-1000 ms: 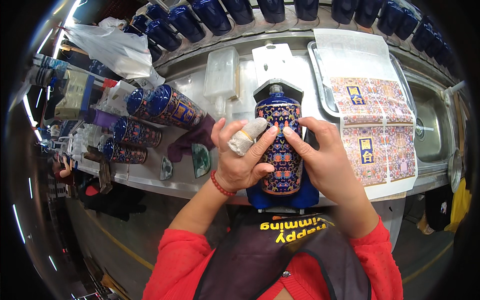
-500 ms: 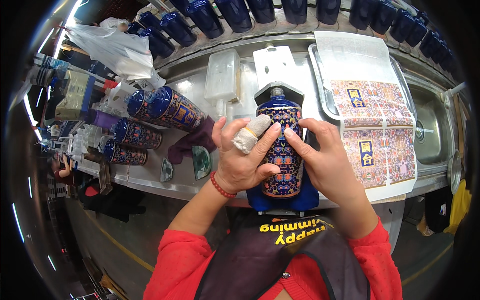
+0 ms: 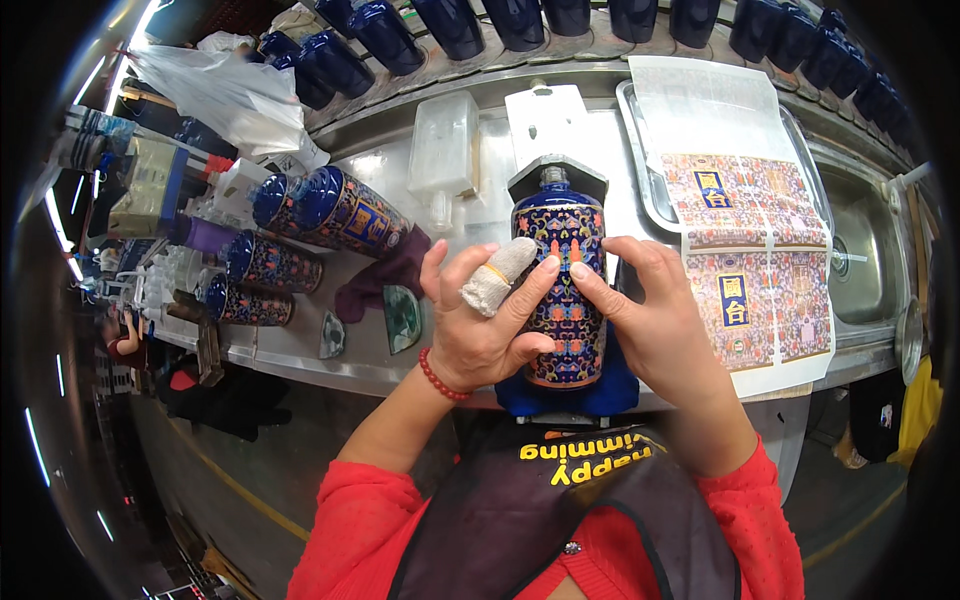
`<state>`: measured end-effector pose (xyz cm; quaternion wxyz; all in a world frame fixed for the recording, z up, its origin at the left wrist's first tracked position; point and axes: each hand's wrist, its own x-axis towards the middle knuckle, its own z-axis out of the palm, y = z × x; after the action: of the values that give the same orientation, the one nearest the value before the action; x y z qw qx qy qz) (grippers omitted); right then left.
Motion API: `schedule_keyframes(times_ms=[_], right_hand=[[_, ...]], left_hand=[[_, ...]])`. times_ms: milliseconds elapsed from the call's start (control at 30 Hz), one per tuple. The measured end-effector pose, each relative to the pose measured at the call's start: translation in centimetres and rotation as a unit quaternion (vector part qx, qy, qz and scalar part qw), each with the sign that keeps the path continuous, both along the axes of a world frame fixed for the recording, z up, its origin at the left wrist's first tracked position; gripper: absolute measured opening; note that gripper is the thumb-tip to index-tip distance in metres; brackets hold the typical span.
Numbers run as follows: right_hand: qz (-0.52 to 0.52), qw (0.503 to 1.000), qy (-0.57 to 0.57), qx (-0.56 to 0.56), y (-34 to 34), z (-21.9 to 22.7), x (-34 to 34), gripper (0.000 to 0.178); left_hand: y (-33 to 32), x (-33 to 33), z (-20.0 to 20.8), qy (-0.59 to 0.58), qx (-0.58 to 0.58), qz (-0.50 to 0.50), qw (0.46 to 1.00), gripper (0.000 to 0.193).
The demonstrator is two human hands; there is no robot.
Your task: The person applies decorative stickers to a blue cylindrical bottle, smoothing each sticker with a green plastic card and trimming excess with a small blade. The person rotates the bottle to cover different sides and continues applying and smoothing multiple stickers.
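Observation:
A dark blue bottle (image 3: 566, 325) with a colourful floral pattern lies in front of me, its neck pointing away, on a rest with blue cloth (image 3: 615, 392) at the near end. My left hand (image 3: 485, 315) is open with fingers spread; its index fingertip and thumb touch the bottle's upper face and left side. One finger wears a pale cloth sleeve (image 3: 490, 285) held by a rubber band. My right hand (image 3: 655, 310) has its thumb on top of the bottle and its fingers at the right side; the lower fingers are partly hidden.
Printed floral sheets (image 3: 748, 290) lie over a metal tray (image 3: 640, 150) on the right, beside a sink (image 3: 865, 270). Several patterned bottles (image 3: 350, 215) stand left, near a purple cloth (image 3: 365, 292) and green pieces (image 3: 402, 320). A clear block (image 3: 443, 150) sits behind. Plain blue bottles (image 3: 515, 22) line the conveyor.
My fingertips have slid slightly toward me along the bottle. The plain blue bottles on the conveyor have shifted to the right.

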<state>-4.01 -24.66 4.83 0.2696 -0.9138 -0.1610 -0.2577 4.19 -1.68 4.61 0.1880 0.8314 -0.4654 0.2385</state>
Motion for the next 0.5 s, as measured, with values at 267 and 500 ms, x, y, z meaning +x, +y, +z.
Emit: schedule_keyframes(times_ms=[267, 500], right_hand=[[0.012, 1.0, -0.008, 0.001, -0.06, -0.02, -0.02, 0.053], [-0.001, 1.0, -0.008, 0.006, 0.01, -0.02, 0.0, 0.054]], left_hand=[[-0.28, -0.18, 0.0, -0.017, 0.013, 0.006, 1.0, 0.069], [0.19, -0.81, -0.07, -0.008, 0.004, 0.003, 1.0, 0.068]])
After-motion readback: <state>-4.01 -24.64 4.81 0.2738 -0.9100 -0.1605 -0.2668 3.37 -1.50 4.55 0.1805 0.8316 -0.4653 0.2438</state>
